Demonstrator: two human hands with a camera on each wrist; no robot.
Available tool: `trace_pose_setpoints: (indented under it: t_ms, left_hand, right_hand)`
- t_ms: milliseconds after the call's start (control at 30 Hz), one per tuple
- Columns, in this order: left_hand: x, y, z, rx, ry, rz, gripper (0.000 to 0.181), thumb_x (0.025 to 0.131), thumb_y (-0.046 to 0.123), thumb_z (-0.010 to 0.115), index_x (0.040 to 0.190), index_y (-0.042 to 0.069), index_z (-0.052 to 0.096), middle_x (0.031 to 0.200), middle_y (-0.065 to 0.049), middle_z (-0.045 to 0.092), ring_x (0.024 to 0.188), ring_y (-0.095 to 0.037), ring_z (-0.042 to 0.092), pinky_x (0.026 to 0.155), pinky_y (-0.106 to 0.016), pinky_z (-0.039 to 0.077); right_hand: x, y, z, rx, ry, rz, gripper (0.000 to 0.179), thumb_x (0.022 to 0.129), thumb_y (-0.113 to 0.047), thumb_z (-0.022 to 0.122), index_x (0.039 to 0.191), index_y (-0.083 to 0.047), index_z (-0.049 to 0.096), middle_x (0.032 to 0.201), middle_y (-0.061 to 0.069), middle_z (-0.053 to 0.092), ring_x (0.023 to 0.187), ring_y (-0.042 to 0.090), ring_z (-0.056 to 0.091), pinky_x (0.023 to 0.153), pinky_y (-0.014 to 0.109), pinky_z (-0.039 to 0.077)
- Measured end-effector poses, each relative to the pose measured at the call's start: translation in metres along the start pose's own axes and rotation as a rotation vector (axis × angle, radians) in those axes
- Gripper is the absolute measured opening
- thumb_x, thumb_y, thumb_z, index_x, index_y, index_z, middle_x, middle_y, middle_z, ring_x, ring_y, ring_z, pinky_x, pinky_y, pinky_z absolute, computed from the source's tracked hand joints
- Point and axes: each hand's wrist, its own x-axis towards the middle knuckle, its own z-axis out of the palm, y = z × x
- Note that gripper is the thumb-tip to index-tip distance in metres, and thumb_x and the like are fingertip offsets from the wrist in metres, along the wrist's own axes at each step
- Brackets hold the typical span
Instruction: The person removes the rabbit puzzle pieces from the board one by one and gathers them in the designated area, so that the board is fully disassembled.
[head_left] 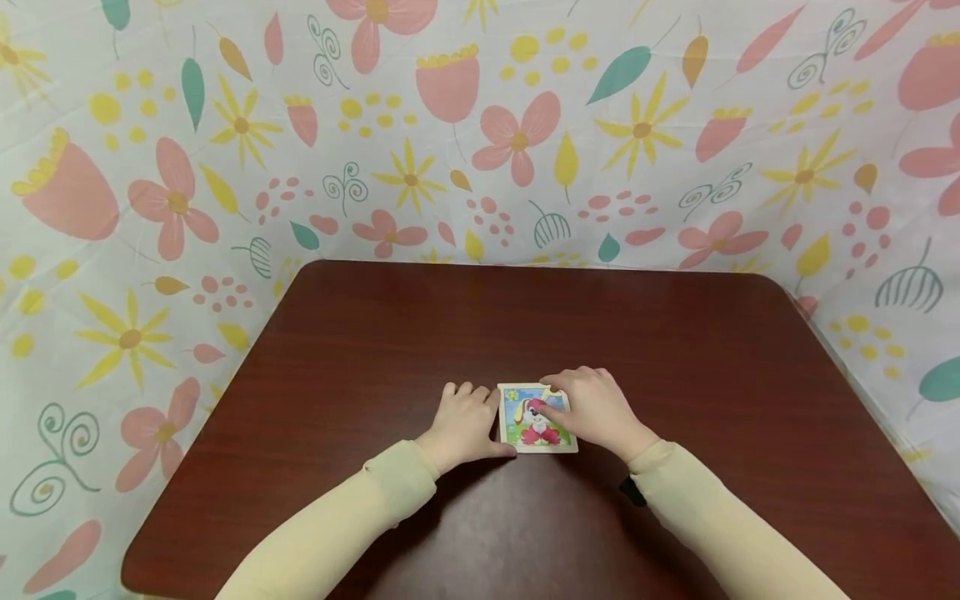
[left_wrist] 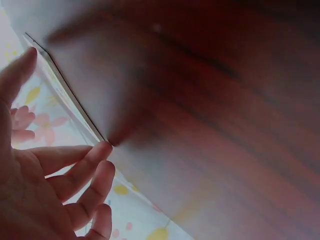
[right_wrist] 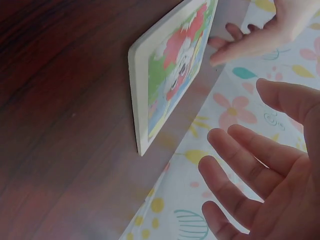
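A small square picture board [head_left: 537, 437] with a pale border and a cartoon rabbit in pink lies on the table. My left hand [head_left: 467, 423] is at its left side, thumb by the near corner and index fingertip by the far one. In the left wrist view, the thin edge of the board [left_wrist: 75, 100] runs between thumb and fingertips. My right hand [head_left: 596, 410] hovers over the right side, its thumb overlapping the picture in the head view. Seen from the right wrist, the spread fingers [right_wrist: 235, 192] stand apart from the board [right_wrist: 141, 95], holding nothing.
The dark red-brown wooden table [head_left: 390, 333] has rounded corners. A white cloth [head_left: 450, 183] printed with flowers and leaves hangs behind it and along both sides. Something small and black [head_left: 632, 492] shows under the right wrist.
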Motion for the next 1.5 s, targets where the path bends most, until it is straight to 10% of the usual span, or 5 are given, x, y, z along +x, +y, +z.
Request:
trace_pose_setpoints:
  t_ms: [200, 500, 933, 1500]
  left_hand:
    - [-0.009, 0.009, 0.002, 0.031, 0.075, 0.082, 0.069, 0.076, 0.066, 0.064, 0.123, 0.015, 0.063, 0.118, 0.002, 0.064, 0.102, -0.020, 0.057, 0.082, -0.039, 0.037]
    - [-0.012, 0.024, 0.002, 0.056, 0.026, 0.245, 0.061, 0.088, 0.052, 0.058, 0.134, 0.011, 0.055, 0.135, -0.002, 0.056, 0.125, -0.015, 0.051, 0.106, -0.043, 0.035]
    - [-0.003, 0.029, 0.004, 0.170, 0.109, 0.297, 0.032, 0.093, 0.014, 0.056, 0.124, 0.010, 0.062, 0.119, 0.001, 0.065, 0.108, -0.009, 0.062, 0.087, -0.023, 0.049]
    - [-0.001, 0.030, 0.003, 0.204, 0.167, 0.275, 0.019, 0.090, 0.015, 0.061, 0.107, 0.015, 0.069, 0.104, 0.006, 0.068, 0.088, -0.004, 0.063, 0.067, -0.018, 0.049]
  right_hand:
    - [0.003, -0.001, 0.005, 0.059, -0.038, -0.015, 0.038, 0.077, -0.033, 0.077, 0.104, -0.006, 0.072, 0.091, 0.006, 0.071, 0.082, 0.021, 0.064, 0.075, 0.041, 0.051]
    - [0.014, -0.003, 0.005, 0.158, -0.161, 0.026, 0.031, 0.081, -0.023, 0.074, 0.104, -0.001, 0.071, 0.101, 0.010, 0.068, 0.096, 0.026, 0.063, 0.082, 0.040, 0.052]
    - [0.044, -0.011, 0.016, 0.223, -0.306, 0.011, 0.030, 0.083, -0.016, 0.072, 0.108, 0.000, 0.069, 0.106, 0.012, 0.066, 0.099, 0.026, 0.062, 0.083, 0.038, 0.051]
    - [0.055, -0.014, 0.035, 0.170, -0.325, -0.112, 0.024, 0.080, -0.010, 0.075, 0.102, -0.003, 0.071, 0.094, 0.006, 0.062, 0.088, 0.020, 0.059, 0.075, 0.031, 0.050]
